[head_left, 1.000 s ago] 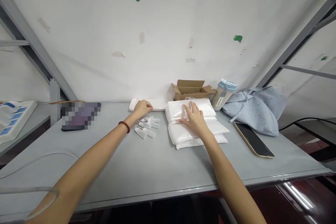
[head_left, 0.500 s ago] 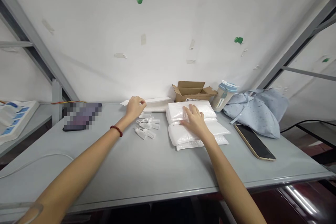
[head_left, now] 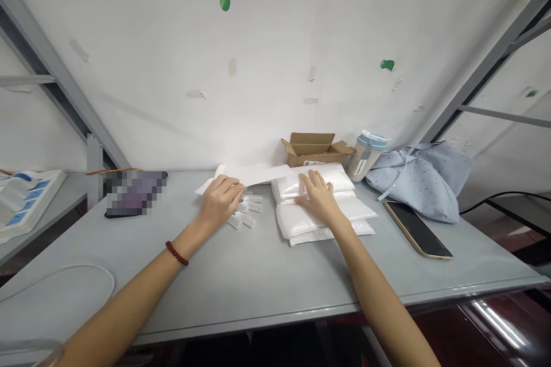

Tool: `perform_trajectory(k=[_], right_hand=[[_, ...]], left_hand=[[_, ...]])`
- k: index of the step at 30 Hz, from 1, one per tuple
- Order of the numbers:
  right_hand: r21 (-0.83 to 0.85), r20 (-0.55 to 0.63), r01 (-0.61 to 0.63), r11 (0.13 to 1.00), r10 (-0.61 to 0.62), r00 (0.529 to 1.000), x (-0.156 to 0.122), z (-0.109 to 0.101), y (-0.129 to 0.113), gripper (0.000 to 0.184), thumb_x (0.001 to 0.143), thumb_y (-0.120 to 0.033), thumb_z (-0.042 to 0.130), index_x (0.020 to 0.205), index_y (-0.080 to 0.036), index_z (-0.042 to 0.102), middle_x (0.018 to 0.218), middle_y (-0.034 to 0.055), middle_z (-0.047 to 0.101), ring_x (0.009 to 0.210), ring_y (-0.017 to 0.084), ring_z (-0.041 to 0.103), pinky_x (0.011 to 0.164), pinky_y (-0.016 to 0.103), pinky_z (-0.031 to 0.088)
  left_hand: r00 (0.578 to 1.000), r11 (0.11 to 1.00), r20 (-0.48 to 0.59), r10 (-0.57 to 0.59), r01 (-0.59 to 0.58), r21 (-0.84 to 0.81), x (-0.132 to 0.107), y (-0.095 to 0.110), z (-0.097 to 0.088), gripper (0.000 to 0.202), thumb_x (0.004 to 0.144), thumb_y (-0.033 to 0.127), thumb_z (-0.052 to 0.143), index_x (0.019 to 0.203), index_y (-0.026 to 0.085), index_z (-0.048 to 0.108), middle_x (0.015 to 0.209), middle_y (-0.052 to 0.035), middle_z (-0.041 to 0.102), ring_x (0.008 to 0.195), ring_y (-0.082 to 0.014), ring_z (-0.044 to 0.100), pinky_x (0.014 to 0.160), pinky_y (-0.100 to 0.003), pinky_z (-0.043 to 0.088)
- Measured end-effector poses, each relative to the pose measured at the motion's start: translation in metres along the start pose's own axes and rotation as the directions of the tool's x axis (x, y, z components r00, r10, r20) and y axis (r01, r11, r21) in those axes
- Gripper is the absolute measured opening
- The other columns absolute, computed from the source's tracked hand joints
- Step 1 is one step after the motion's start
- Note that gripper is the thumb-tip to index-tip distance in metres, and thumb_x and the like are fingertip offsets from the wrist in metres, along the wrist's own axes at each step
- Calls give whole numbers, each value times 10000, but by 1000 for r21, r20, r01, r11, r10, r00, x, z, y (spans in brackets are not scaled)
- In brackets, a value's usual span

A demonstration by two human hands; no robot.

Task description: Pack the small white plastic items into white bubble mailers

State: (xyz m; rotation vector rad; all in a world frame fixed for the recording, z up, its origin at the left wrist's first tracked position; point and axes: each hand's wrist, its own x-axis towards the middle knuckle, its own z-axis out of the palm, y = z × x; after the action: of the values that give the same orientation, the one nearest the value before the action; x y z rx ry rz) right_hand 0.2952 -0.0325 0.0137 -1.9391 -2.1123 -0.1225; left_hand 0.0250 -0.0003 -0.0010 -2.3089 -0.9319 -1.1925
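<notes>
My left hand, with a dark red bead bracelet on the wrist, is closed on a white sheet of paper. The sheet is long and narrow, and its right end reaches over toward the white padded mailers. My right hand rests with its fingers spread on the upper mailer of this stack. Several small clear plastic pieces with white parts lie on the table, partly covered by my left hand and the sheet. Their exact kind is too small to make out.
Behind the mailers stands an open cardboard box, beside a blue-lidded cup. A light blue cloth bag and a phone lie at right. A blurred-out dark item and a cable are at left.
My left hand has come toward me, bringing the white sheet off the table's back edge and partly over the small plastic pieces. My right hand stays on the mailers.
</notes>
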Motion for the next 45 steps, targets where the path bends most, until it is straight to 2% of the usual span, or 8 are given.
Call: perform_trajectory(k=[12,25,31,33,36,39,42,45], right_hand=[[136,-114,30,990,-14,993,0,-3,-3,802,793,-276,558,1449,-225,99,1486,172,250,1380,297,221,985,645,278],[-219,-300,301,928,-358,884,-12,13,-49,545,868,-58,342,1387,-219,395,1456,119,370,1373,237,284,1058,505,271],[-220,-250,280,934,-331,910,-9,15,-41,493,915,-48,251,1329,-194,474,1388,94,470,1314,244,387,1007,494,331],[-213,-271,236,948,-290,918,-8,12,-37,503,913,-39,241,1337,-192,464,1392,95,464,1317,235,386,1009,483,329],[-209,-288,187,960,-243,926,-8,9,-35,518,903,-27,249,1337,-209,464,1402,87,453,1330,229,369,1022,478,317],[-213,-280,171,962,-228,933,-9,10,-37,532,885,-16,268,1342,-206,462,1411,99,439,1333,232,363,1030,470,316],[-220,-267,176,960,-233,935,-9,13,-40,545,862,-3,278,1339,-186,466,1418,126,425,1340,235,349,1034,458,321],[-220,-267,199,955,-255,930,-10,15,-43,537,849,-27,315,1350,-167,447,1434,145,396,1352,260,318,1033,473,320]], left_hand=[[958,941,74,276,-285,181,-7,25,1,211,877,49,439,799,191,576,794,-29,636,766,-171,533,629,-300,360],[958,957,72,276,-281,68,-7,41,0,225,892,56,413,874,192,592,837,-40,659,827,-178,568,664,-308,360],[999,995,24,-43,41,87,-1,30,-9,193,909,279,481,965,185,641,1108,-111,644,1123,-284,496,898,-421,366],[943,942,-11,-332,333,48,1,20,-12,302,900,328,471,1117,166,606,1283,-155,548,1257,-342,379,975,-505,327],[698,668,158,-698,715,-207,4,4,-15,425,835,346,521,1189,115,560,1244,-183,568,1203,-339,464,956,-493,399],[486,217,542,-685,847,-485,4,-6,-17,356,747,361,581,974,96,650,978,-138,684,949,-279,634,820,-406,508],[443,-36,657,-610,813,-581,4,-6,-18,287,648,324,656,830,102,670,840,-94,707,832,-239,662,772,-359,525],[405,-84,647,-646,805,-587,5,-1,-20,324,596,283,692,867,107,673,814,-72,715,804,-230,665,752,-347,523]])
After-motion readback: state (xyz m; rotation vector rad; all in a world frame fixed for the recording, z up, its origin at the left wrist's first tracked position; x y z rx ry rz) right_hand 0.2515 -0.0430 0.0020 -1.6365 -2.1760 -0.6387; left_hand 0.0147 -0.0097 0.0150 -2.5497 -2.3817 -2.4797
